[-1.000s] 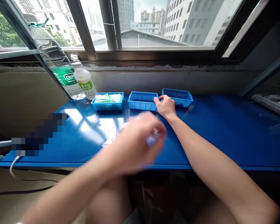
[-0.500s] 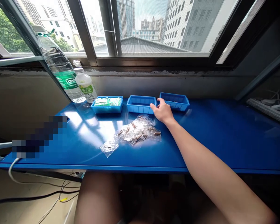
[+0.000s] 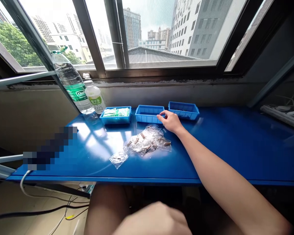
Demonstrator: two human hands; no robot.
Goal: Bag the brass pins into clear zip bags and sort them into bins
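My right hand (image 3: 171,121) is at the right end of the middle blue bin (image 3: 149,119). Its thumb and forefinger have closed together over the bin's near right corner; the other fingers are mostly hidden. At the bottom edge my left hand (image 3: 159,220) shows as a blurred shape with its fingers smeared. Between the hands, on the blue table, lies a pile of clear plastic bags (image 3: 149,142) with small copper-coloured pins inside. One small bag (image 3: 119,159) sits at the pile's near left side.
A left blue bin (image 3: 116,120) holds green and white packets. The right blue bin (image 3: 183,111) has small dark pieces in it. A large water bottle (image 3: 74,86) and a smaller white bottle (image 3: 95,98) stand at the back left. A power strip (image 3: 281,116) lies at the right.
My left hand has come into view at the bottom. My right thumb and forefinger have drawn closer together at the middle bin's corner. The whole view has shifted slightly.
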